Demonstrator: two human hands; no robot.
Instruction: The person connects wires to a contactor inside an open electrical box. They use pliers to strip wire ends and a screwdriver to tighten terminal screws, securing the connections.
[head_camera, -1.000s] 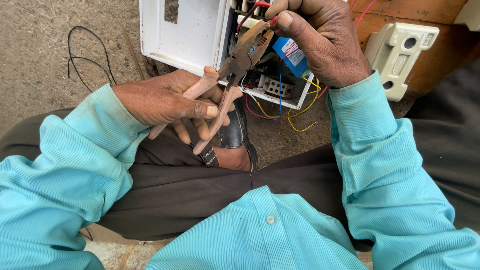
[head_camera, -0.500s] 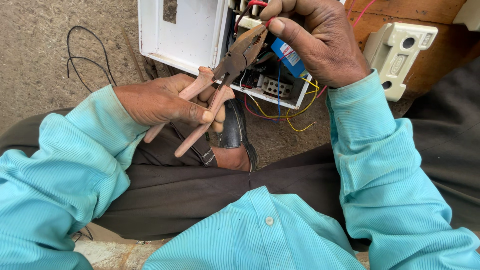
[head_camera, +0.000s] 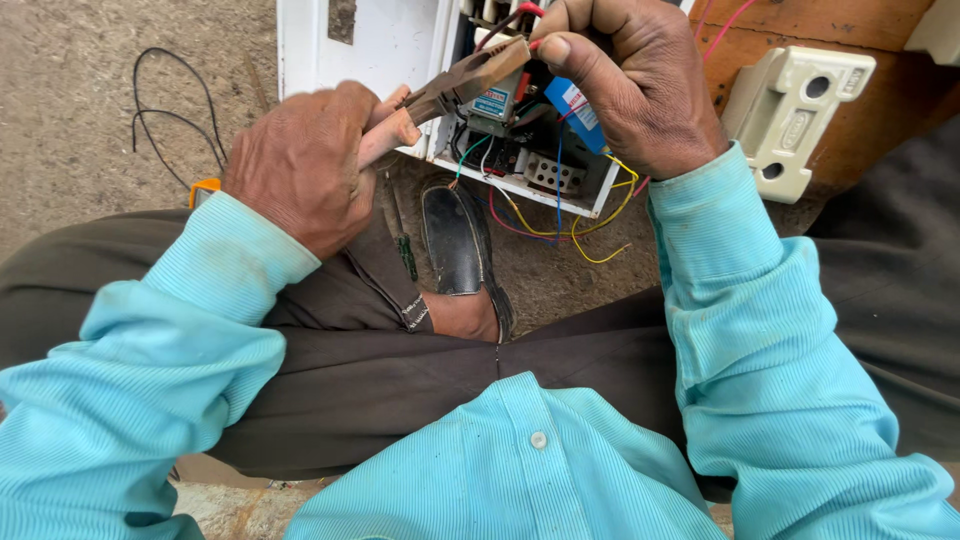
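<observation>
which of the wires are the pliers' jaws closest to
The red wire pinched in the right hand, at the tip of the pliers. The yellow wires hang loose below the box, and the black wire lies on the ground.

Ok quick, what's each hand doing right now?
Left hand: closed on the pliers.
Right hand: fingers pinched on a red wire at the pliers' tip.

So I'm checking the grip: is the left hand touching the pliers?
Touching. The head view shows the left hand wrapped around the handles of the pliers.
</observation>
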